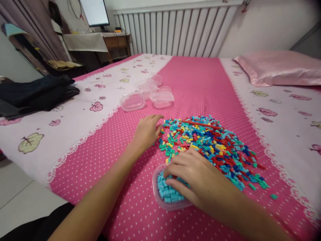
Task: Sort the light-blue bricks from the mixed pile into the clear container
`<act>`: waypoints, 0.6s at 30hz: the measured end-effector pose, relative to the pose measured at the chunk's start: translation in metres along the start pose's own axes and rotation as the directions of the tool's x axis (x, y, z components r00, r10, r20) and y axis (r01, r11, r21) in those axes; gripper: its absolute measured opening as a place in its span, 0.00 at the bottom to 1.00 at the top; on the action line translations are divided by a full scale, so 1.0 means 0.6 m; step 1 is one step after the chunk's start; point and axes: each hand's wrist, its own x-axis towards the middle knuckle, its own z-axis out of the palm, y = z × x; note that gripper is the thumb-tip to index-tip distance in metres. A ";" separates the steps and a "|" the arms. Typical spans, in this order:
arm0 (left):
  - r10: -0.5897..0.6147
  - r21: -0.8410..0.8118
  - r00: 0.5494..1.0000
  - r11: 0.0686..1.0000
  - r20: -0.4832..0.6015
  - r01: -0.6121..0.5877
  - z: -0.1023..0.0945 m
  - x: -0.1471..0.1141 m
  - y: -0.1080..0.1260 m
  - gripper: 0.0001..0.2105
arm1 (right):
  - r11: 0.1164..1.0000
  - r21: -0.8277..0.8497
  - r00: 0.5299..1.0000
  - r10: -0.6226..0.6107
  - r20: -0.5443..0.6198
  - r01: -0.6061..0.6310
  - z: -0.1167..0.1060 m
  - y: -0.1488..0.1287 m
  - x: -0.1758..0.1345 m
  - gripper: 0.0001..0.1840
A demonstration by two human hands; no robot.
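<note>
One plastic tub (pixel 173 207) of light-blue bricks (pixel 168 192) beside one mixed brick pile (pixel 204 139).
Left hand (pixel 147 130), fingers parted, at pile's left edge; right hand (pixel 192 170) curls over tub, grip undeterminable.

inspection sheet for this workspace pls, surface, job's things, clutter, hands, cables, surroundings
surface: pink and white patterned bedspread
job's things: mixed-colour brick pile, spread loose, a long red strip on top; clear tub of light-blue bricks in front; clear containers grouped beyond
clutter: dark clothing at left; stray green brick beside the pile
left hand: at the pile's left edge, thumb and fingers apart
right hand: over the tub; contents of its grip, if any, hidden
cables: thin cable on the wall near the monitor
surroundings: desk, chair, slatted panel, pink pillow
</note>
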 end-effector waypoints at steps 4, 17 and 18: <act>-0.029 -0.025 0.997 0.999 0.069 0.031 0.045 0.051 -0.015 0.18 | 0.999 0.001 0.998 0.053 0.014 -0.053 -0.018 0.008 0.005 0.07; -0.066 0.015 0.985 0.998 0.159 0.064 0.035 0.059 -0.024 0.14 | 0.995 0.027 0.995 0.095 0.012 -0.095 -0.027 0.016 0.008 0.09; -0.068 0.034 0.986 0.997 0.153 0.063 0.033 0.059 -0.024 0.14 | 0.995 0.022 0.995 0.098 0.027 -0.098 -0.026 0.015 0.008 0.08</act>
